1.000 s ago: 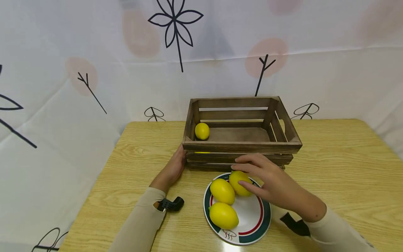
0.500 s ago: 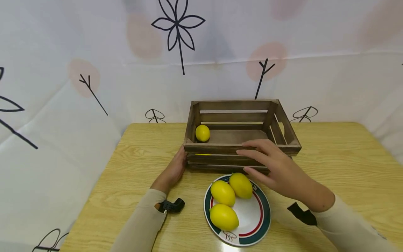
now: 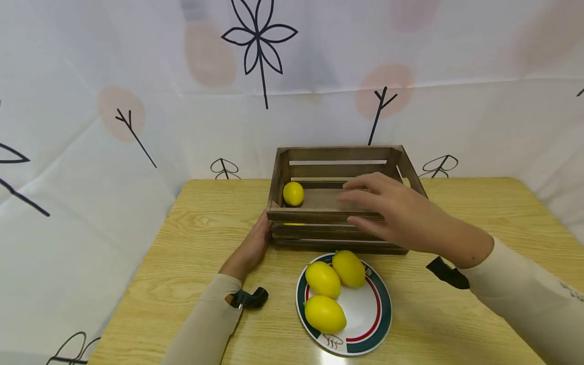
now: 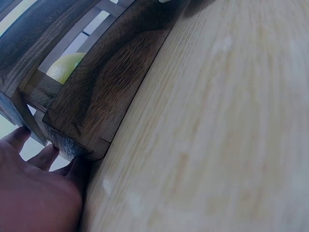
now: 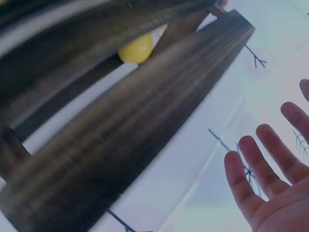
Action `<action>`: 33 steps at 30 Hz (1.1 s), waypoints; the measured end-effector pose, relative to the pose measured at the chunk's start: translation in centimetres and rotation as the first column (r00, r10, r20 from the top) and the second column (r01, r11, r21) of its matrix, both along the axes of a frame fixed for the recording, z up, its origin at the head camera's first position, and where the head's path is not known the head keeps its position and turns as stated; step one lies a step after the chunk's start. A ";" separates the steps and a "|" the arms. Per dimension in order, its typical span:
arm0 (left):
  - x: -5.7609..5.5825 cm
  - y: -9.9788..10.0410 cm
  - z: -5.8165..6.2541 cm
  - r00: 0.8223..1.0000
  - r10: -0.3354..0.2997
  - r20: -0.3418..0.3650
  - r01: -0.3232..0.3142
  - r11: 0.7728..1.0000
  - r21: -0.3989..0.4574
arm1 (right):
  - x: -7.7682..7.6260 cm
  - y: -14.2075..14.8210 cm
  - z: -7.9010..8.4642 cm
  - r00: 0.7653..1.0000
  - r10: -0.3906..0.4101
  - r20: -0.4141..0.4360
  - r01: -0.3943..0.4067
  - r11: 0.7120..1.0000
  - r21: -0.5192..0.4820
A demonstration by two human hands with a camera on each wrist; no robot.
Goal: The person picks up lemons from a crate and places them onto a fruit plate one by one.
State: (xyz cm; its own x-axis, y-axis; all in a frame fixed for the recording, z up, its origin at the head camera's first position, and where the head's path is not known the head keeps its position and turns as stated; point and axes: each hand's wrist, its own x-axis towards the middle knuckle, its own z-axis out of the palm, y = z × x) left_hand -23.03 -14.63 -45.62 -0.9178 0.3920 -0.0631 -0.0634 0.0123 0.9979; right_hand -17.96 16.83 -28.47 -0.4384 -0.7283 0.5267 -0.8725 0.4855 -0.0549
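- Left hand [image 3: 253, 243]: positioned at the near left corner of the slatted wooden crate [image 3: 319, 216]. Fingers are extended, with fingertips touching the end of the crate. Grip is loose contact.
- Right hand [image 3: 397, 213]: raised in front of the right half of the crate in the head view. Grip is wide, with fingers extended and thumb apart. The right wrist view shows the fingers parted and clear of the rail.
- Crate lemon [image 3: 293, 194]: located inside the crate at the left end. A yellow strip [image 3: 294, 224] shows through the front gap below; whether it belongs to the same lemon cannot be told.
- Round plate [image 3: 362, 309]: set on the table just in front of the crate. Rim is dark green with a red inner ring.
- Plate lemons: three units, grouped on the left and rear of the plate. Rear lemon [image 3: 349, 268] lies beside the middle lemon [image 3: 323, 279]; front lemon [image 3: 325, 314] lies nearest the person.
- Table [image 3: 205, 223]: light wood grain, supporting crate and plate.
- Cloth backdrop [image 3: 319, 66]: white, printed with dark line plants and pink patches.
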 end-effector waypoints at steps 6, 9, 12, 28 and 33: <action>-0.2 -0.1 -0.1 1.000 0.014 -0.010 -0.014 1.000 0.005 | -1.7 -0.8 2.1 0.993 -0.056 0.106 0.050 0.997 0.065; -0.1 -0.1 -0.1 1.000 0.018 -0.003 -0.018 1.000 0.002 | -2.8 -1.2 2.7 0.975 -0.118 0.190 0.098 0.989 0.110; -0.1 0.0 0.0 1.000 0.021 -0.010 -0.021 1.000 0.004 | -4.1 -1.6 3.1 0.948 -0.169 0.269 0.132 0.980 0.149; -0.1 0.4 0.0 1.000 0.017 -0.006 -0.017 1.000 0.007 | -11.7 -4.7 3.2 0.776 -0.195 0.601 0.098 0.977 0.190; 0.0 0.3 0.0 1.000 0.014 -0.008 -0.014 1.000 0.002 | -13.1 -5.9 2.8 0.727 -0.215 0.653 0.082 0.970 0.228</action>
